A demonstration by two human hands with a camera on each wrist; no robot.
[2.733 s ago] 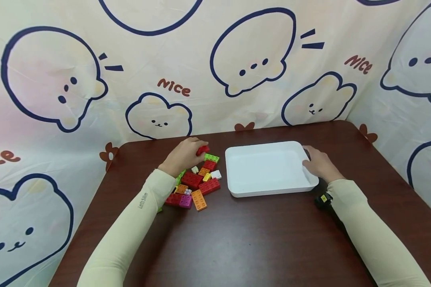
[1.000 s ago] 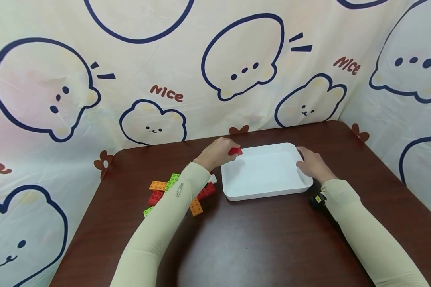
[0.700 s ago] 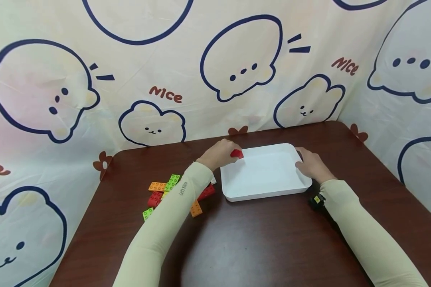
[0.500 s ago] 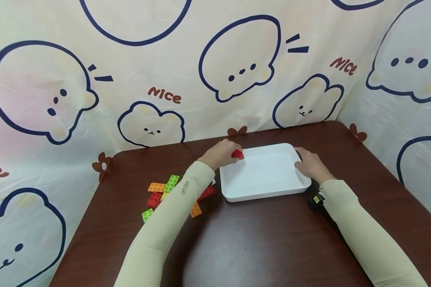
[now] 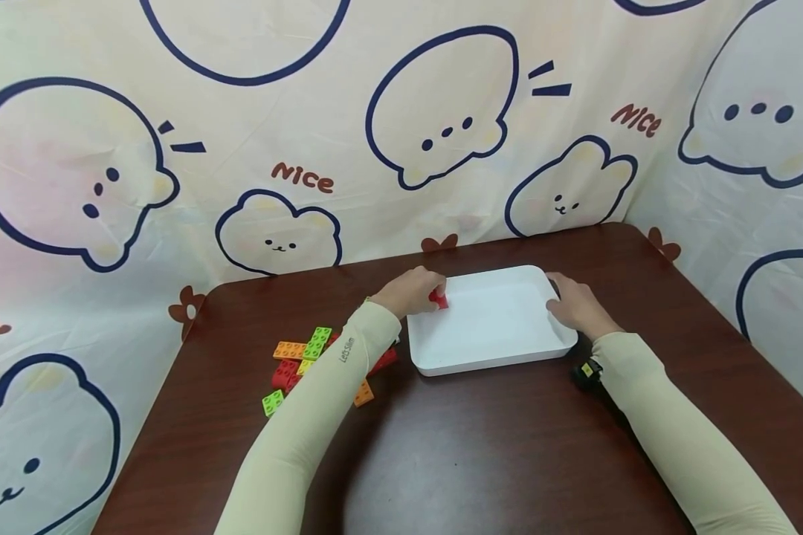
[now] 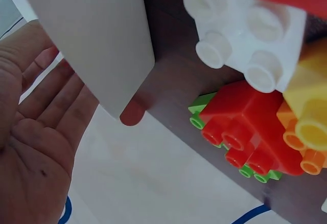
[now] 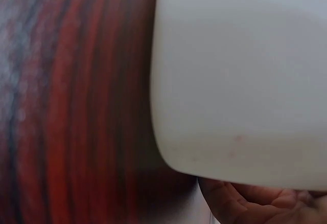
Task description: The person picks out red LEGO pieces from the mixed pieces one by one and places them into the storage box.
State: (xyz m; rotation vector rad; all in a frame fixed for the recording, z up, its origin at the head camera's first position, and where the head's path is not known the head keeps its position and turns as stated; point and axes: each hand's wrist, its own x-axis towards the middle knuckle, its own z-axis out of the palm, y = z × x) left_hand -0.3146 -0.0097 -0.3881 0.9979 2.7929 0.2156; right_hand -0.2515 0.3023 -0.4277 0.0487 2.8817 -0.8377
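Observation:
My left hand (image 5: 411, 291) reaches over the left end of the white tray (image 5: 488, 364) and pinches a red toy brick (image 5: 440, 301) low inside it. In the left wrist view the tray wall (image 6: 97, 35) hides the fingertips and that brick; only the palm and some fingers (image 6: 56, 93) show. At the tray's right end, my right hand (image 5: 581, 306) grips the rim, thumb on the inner side. The right wrist view shows curled fingers (image 7: 255, 206) beyond the tray's edge. Beneath the left forearm lies a pile of toy bricks, partly covered by the sleeve.
Left of the tray, the pile includes a lime green brick (image 5: 317, 343), an orange brick (image 5: 289, 350) and a red brick (image 5: 285, 374). A white brick (image 6: 245, 24) lies close to the tray wall. Behind the dark wooden table (image 5: 428, 461) hangs a printed cloth (image 5: 268, 119).
My left hand took the red brick from the pile rightward to the tray, then lowered it inside. The right hand has stayed on the tray's rim. The view has shifted slightly.

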